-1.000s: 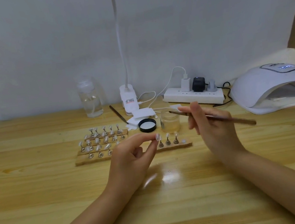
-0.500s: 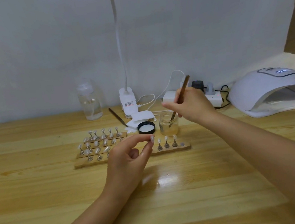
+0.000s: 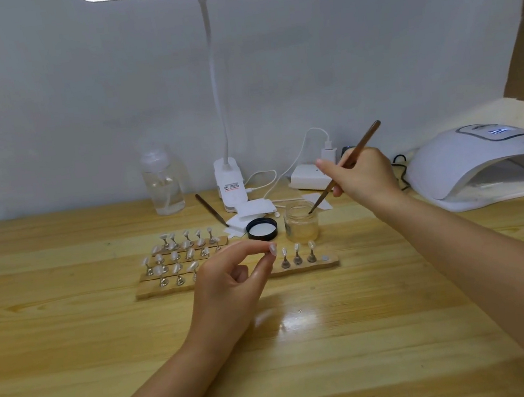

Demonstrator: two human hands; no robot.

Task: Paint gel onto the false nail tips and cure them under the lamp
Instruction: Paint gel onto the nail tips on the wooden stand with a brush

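— Right hand (image 3: 361, 174) grips the brush (image 3: 344, 168) like a pen, bristles dipped in the gel jar (image 3: 301, 222) just below it. And the left?

— Left hand (image 3: 231, 284) pinches one nail tip (image 3: 272, 249) between thumb and forefinger, just in front of the wooden stand (image 3: 302, 267).

— How will the tip handle?

— Probably light, thin, springy and slick. Best held by its edges or base, leaving the top clear for gel.
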